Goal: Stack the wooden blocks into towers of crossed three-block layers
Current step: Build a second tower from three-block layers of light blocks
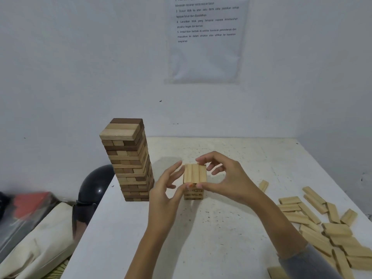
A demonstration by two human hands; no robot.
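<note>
The short block tower [193, 195] stands mid-table beside the tall tower [128, 160], the right hand [227, 178] pinching its top layer [194, 173] end to end and the left hand [166, 190] laying straight fingers against its side, apparently squaring the blocks.

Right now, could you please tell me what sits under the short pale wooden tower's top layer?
Under the top layer, more crossed layers of pale blocks reach the white table. The left hand and right hand partly hide the layer just beneath.
</note>
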